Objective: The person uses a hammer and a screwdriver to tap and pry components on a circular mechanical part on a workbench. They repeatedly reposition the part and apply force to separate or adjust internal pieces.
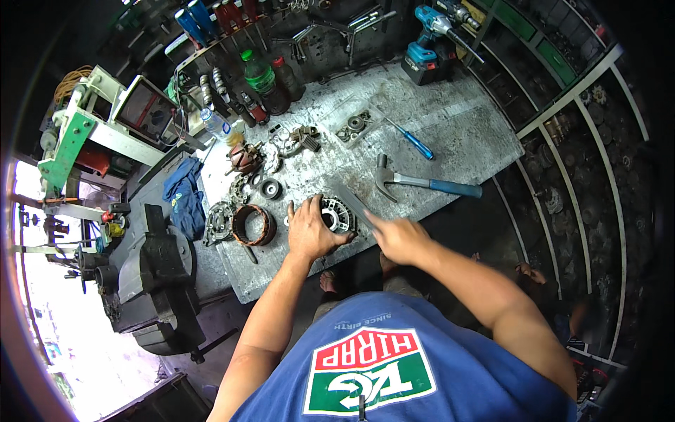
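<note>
My left hand (308, 228) grips a round slotted metal alternator housing (340, 215) against the bench, fingers on its left side and thumb along the near edge. In my right hand (401, 240) is a flat grey file (354, 202), slightly blurred, its blade slanting up and left beside the housing's right rim. Whether the blade touches the rim I cannot tell. Left of my left hand are a copper-wound stator ring (253, 226), a small dark pulley (270, 188) and another metal housing (219, 221). A claw hammer (429, 184) lies beyond my right hand.
On the metal bench (464, 130) are a blue screwdriver (410, 139), a clear tray of small parts (355, 126), a rotor (244, 159) and a cordless driver (427, 53). Bottles (259, 74) stand at the back; a large vise (160, 271) is at left, shelves (590, 133) at right.
</note>
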`<state>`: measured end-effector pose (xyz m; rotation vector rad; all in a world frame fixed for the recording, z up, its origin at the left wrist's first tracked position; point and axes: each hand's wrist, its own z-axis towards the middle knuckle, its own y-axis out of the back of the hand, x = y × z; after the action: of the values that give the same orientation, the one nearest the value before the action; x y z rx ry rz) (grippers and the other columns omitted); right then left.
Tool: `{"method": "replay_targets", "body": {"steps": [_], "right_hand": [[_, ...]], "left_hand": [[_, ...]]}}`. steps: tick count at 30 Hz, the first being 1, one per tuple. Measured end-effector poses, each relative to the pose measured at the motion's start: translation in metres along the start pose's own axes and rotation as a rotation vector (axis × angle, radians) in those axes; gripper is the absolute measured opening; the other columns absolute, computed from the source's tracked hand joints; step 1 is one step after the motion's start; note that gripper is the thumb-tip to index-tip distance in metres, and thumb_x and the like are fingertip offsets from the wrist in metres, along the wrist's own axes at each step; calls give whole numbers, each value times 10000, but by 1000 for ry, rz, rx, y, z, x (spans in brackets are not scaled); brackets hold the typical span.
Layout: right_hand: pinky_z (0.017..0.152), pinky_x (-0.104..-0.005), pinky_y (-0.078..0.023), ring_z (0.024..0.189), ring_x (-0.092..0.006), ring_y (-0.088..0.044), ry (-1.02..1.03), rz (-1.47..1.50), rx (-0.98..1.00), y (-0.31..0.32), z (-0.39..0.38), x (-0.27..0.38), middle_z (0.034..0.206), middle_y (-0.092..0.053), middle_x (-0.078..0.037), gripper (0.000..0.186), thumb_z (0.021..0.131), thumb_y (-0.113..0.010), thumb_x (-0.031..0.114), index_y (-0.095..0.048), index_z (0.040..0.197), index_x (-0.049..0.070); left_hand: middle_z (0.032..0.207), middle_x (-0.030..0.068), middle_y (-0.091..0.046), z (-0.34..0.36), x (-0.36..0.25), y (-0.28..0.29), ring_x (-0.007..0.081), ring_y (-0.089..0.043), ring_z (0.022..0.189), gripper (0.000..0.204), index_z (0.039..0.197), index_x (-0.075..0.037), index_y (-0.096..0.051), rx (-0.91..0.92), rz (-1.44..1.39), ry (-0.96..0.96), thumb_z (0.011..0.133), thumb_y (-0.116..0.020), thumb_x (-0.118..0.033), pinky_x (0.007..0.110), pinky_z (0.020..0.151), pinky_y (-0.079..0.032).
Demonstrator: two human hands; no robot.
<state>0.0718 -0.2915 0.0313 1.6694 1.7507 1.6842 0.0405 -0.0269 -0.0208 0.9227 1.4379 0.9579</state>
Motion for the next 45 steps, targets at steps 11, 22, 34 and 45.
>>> {"method": "replay_targets", "body": {"steps": [11, 22, 34, 45], "right_hand": [[923, -599, -638, 1028, -481, -795, -212, 15, -149, 7, 54, 41, 1085, -814, -278, 551, 1107, -624, 271, -624, 1633, 107], [957, -636, -609, 997, -561, -764, -310, 75, -43, -11, -74, 48, 1044, -777, -358, 579, 1103, -658, 274, -601, 1659, 125], [890, -613, -624, 963, -534, -771, -153, 276, -77, -62, -67, 19, 1010, -782, -330, 616, 1098, -666, 245, -556, 1675, 59], [953, -564, -624, 1018, -507, -776, 0, 254, -102, -19, 50, -21, 1040, -782, -323, 574, 1094, -674, 271, -615, 1641, 106]], "left_hand": [[1436, 227, -688, -2, 5, -3, 379, -630, 1431, 1372, 1580, 39, -553, -27, -10, -32, 569, -987, -781, 637, 1355, -301], [1409, 237, -678, -4, 9, -6, 391, -624, 1420, 1337, 1609, 51, -529, -68, -66, -58, 622, -1004, -716, 628, 1356, -294], [1612, 271, -581, 7, 0, 33, 475, -648, 1435, 1497, 1770, -83, -334, 336, 17, -20, 604, -1058, -681, 561, 1222, -520], [1427, 275, -645, -4, -21, 9, 482, -712, 1270, 1460, 1717, -11, -404, 96, -32, 91, 570, -1091, -598, 559, 1086, -597]]}}
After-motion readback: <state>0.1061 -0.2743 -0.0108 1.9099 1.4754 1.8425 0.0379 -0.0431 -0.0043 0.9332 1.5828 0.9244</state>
